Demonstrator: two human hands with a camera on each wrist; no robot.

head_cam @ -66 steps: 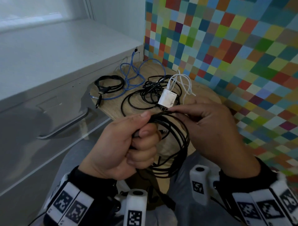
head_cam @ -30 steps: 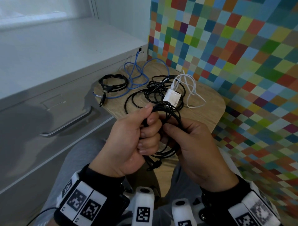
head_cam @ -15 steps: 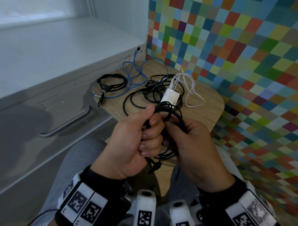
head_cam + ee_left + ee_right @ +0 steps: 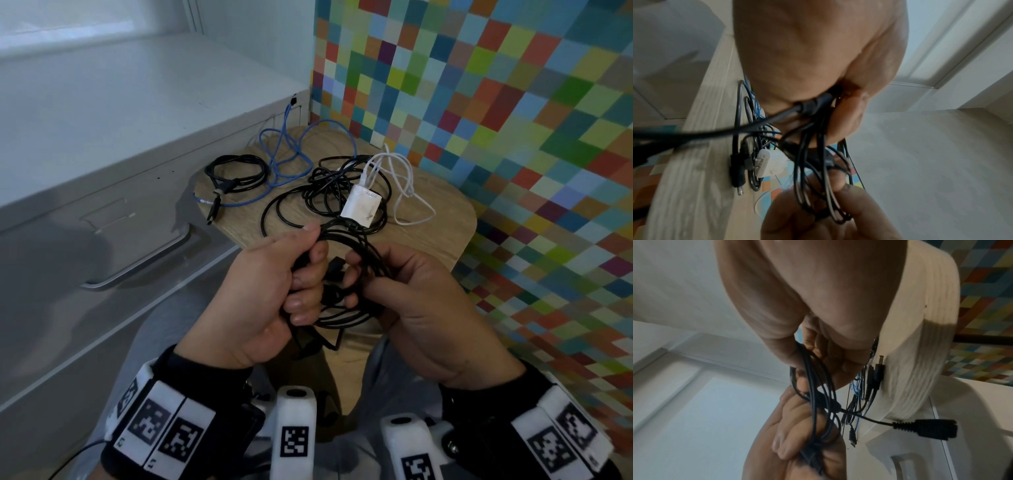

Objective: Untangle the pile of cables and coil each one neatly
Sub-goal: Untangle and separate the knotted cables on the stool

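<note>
A coiled black cable (image 4: 356, 240) hangs between both hands above my lap, in front of the wooden stool (image 4: 442, 236). My left hand (image 4: 274, 284) grips one side of the coil in a fist, thumb on top. My right hand (image 4: 404, 291) curls its fingers round the other side of the loops (image 4: 813, 386). A black plug (image 4: 931, 428) dangles from the coil. On the stool lie a tangle of black cable (image 4: 329, 192), a white charger (image 4: 361, 205) with white cable (image 4: 407, 192), a blue cable (image 4: 284, 154) and a small coiled black cable (image 4: 236, 174).
A white cabinet (image 4: 102, 144) with a drawer handle (image 4: 144, 267) stands to the left of the stool. A wall of coloured squares (image 4: 496, 102) rises behind and to the right. My grey-trousered legs are under the hands.
Over two seconds the right hand went from pinching the top of the coil to curling round its right side, close to the left fist. The coil is tighter now.
</note>
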